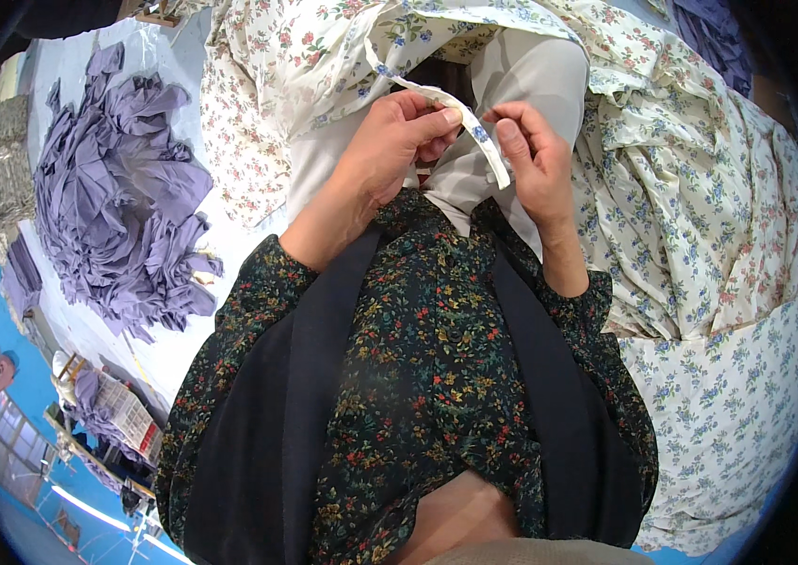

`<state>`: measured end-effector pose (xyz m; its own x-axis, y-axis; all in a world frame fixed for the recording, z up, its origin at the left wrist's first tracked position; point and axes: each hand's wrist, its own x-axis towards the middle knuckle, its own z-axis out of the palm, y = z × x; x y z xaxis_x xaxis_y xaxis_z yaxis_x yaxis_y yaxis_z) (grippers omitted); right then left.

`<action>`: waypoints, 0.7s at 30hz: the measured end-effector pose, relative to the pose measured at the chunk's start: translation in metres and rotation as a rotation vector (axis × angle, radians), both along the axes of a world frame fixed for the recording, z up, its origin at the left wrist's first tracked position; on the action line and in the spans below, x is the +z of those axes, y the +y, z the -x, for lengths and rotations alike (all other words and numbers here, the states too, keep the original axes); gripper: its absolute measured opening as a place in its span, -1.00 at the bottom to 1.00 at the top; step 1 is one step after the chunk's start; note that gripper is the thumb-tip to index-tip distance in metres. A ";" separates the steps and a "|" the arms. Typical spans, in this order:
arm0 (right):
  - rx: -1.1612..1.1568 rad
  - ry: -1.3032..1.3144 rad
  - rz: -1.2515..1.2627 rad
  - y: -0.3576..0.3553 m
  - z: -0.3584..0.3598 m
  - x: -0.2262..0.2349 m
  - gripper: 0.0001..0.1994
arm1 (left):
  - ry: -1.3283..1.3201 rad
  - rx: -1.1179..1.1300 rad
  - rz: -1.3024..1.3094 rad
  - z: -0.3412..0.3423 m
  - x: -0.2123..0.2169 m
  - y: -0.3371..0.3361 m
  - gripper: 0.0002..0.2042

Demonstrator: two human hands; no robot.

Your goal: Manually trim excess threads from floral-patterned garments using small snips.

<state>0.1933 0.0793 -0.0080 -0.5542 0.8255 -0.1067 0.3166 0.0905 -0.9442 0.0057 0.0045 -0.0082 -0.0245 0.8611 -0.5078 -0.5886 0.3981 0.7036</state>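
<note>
Heaped across a white worktable (182, 353), pale floral fabric (700, 245) is spreading to the right while a pile of purple cloth (121, 202) is lying at the left. Above the person's dark floral blouse (427, 377), the left hand (394, 151) and right hand (536, 160) are pinching a narrow floral strip (470, 118) between them.

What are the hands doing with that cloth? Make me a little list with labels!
left hand: pinches one end of a narrow floral fabric strip
right hand: pinches the same strip near its lower end
strip: white with small flowers, runs up to the floral cloth heaped ahead and to the right
under the hands: plain pale grey fabric
to the left: pile of purple fabric pieces on a white table
sleeves: dark with small flowers
</note>
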 end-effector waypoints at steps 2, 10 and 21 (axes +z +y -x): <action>0.024 0.003 -0.048 -0.002 0.002 0.002 -0.72 | -0.025 -0.014 0.002 -0.001 0.002 -0.001 -0.85; 0.025 0.722 0.624 0.009 -0.001 0.000 -0.74 | 0.136 -0.050 -0.036 -0.002 -0.001 -0.002 -0.86; 0.093 0.099 -0.032 -0.001 0.006 0.004 -0.78 | 0.088 -0.060 -0.019 -0.003 0.006 -0.003 -0.86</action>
<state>0.1875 0.0780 -0.0043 -0.6348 0.7724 -0.0219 0.2106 0.1457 -0.9666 0.0088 0.0013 -0.0022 -0.0166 0.8719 -0.4894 -0.5002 0.4166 0.7591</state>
